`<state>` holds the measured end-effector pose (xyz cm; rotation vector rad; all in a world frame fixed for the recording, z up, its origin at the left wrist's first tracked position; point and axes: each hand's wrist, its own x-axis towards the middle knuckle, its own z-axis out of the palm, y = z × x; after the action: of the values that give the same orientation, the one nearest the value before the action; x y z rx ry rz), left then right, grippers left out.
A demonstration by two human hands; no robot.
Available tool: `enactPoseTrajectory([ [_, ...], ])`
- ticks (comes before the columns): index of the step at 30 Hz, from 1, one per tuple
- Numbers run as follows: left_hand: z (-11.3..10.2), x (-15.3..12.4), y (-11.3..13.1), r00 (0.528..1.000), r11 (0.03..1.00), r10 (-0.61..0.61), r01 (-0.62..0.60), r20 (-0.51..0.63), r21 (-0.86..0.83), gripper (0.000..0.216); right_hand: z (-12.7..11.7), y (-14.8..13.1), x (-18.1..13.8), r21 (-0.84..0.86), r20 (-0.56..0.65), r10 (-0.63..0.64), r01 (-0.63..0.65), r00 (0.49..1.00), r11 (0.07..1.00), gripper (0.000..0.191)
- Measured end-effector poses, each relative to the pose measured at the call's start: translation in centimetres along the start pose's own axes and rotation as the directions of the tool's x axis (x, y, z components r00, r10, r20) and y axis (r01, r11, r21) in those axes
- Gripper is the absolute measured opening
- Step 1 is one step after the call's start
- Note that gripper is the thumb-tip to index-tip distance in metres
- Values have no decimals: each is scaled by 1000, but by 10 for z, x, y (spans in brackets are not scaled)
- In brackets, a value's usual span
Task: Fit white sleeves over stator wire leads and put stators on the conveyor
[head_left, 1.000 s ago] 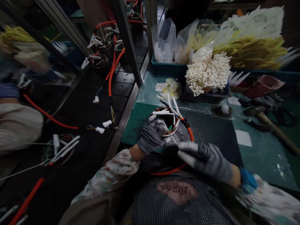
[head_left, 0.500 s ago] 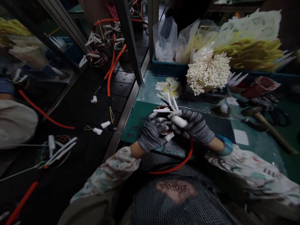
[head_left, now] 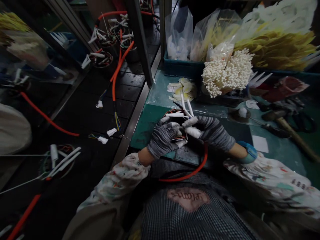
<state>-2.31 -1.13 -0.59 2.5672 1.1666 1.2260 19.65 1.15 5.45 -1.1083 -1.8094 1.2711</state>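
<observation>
Wound ring (head_left: 171,112), one piece

The wound ring is held at the green worktop (head_left: 147,123), before the apron (head_left: 175,220). Its left side is gripped by the left hand (head_left: 163,138). The right hand (head_left: 215,131) is curled at its right side; whether anything is pinched cannot be told. White sleeves (head_left: 190,108) are splayed at the far rim; red cable (head_left: 205,153) is curved toward the apron.

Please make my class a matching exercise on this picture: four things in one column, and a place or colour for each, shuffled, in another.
1. Left hand
2. Wristband by the right hand
3. Hammer
4. Cable nearest the apron

A. Orange-red
B. At the left side of the wire-wound ring
C. Blue
D. At the right of the picture

Pairs: 1-B, 2-C, 3-D, 4-A
</observation>
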Motion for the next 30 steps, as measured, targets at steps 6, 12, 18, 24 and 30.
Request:
enactPoseTrajectory([
  [6,0,-1,-3,988,999,-43,39,147,32,26,-3,3,-10,8,-23,-84,84,996,996,12],
  [12,-1,0,-2,989,998,-61,60,136,18,26,0,1,0,-53,-95,14,-19,995,998,19],
  [18,-3,0,-1,994,999,-38,39,98,-5,24,1,0,-2,-27,-91,15,-17,996,999,16],
  [24,-3,0,0,993,996,-74,68,92,66,27,-1,7,-4,-43,39,-153,155,987,987,17],
  [30,-3,2,0,995,999,-23,19,94,39,28,0,31,-19,-205,162,-230,260,960,944,21],
])
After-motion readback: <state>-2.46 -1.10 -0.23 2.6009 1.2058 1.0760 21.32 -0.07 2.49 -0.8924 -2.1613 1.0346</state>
